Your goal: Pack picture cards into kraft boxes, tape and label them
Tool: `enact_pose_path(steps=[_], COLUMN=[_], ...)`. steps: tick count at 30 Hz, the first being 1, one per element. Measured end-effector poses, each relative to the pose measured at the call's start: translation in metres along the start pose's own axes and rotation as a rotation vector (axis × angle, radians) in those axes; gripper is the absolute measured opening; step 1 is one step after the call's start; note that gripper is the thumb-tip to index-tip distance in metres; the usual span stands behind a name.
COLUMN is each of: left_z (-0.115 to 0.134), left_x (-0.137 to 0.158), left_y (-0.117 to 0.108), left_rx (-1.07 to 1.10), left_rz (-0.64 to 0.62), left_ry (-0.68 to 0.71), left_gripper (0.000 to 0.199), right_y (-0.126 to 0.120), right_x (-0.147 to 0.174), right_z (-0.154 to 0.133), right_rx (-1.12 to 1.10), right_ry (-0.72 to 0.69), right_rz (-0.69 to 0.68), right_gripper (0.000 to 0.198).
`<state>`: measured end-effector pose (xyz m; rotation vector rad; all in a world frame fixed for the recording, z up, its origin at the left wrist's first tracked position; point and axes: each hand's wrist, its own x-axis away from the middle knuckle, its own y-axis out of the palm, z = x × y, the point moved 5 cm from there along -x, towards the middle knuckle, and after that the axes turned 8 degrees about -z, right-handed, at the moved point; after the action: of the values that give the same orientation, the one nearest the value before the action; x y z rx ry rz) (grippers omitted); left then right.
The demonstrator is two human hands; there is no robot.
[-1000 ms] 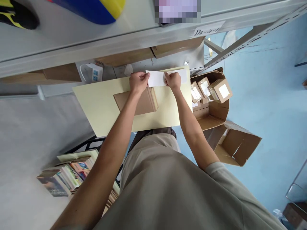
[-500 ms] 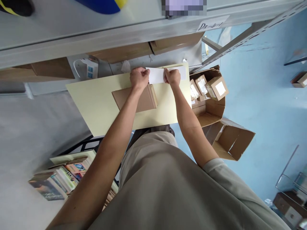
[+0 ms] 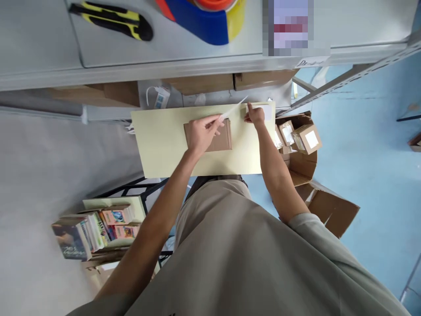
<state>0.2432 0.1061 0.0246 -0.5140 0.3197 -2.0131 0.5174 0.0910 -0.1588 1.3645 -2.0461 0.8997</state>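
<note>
Nearest, by the person's left side, books (image 3: 95,228) stand in a stack on a low rack, and on the right flattened cartons lie on the blue floor (image 3: 371,162). Past them a pale yellow bench (image 3: 164,145) carries a flat brown box (image 3: 223,138) near the middle of its far half. Off the bench's right edge an open carton (image 3: 297,140) holds small labelled boxes.

The left hand (image 3: 201,134) rests on the box, its grip narrow, thumb and fingertips pinching one end of a thin white strip (image 3: 232,110) that rises from the box toward the far edge. The right hand (image 3: 255,116) sits near the far right corner, grip closed on a white label sheet (image 3: 267,113) lying there.

Beyond the bench a grey shelf (image 3: 197,66) bears a yellow-black cutter (image 3: 112,19) and a tape roll (image 3: 204,17).
</note>
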Motion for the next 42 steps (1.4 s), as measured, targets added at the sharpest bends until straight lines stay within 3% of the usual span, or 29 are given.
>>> enact_pose_path(steps=[3,8,12,16,20,26,42], left_z=[0.003,-0.004,0.002,0.017,0.034,0.058,0.073], left_x=[0.042,0.089,0.112,0.124,0.127,0.130,0.144], left_y=[-0.014,-0.020,-0.024,-0.028,-0.030,-0.037,-0.038], left_rx=[0.017,0.057,0.143,0.304,0.424,0.419,0.371], left_rz=[-0.022,-0.124,-0.145,-0.235,-0.338,-0.362,-0.372], left_ry=[0.014,0.000,-0.022,-0.050,-0.041,0.030,0.128], left_gripper=[0.028,0.046,0.060,0.063,0.047,0.035,0.039], right_y=[0.001,0.005,0.001,-0.012,-0.028,-0.039,-0.054], right_x=[0.039,0.154,0.223,0.262,0.287,0.308,0.327], right_z=[-0.002,0.007,0.011,-0.002,-0.019,-0.030,-0.036], right_rx=[-0.118,-0.203,-0.300,-0.282,-0.212,-0.194,-0.123], right_ry=[-0.074,-0.316,-0.423,-0.480,-0.537,-0.617,-0.742], right_rz=[-0.134,-0.353,-0.305,-0.209,-0.164,-0.126,-0.109], right_gripper=[0.061,0.072,0.071,0.068,0.068,0.063,0.060])
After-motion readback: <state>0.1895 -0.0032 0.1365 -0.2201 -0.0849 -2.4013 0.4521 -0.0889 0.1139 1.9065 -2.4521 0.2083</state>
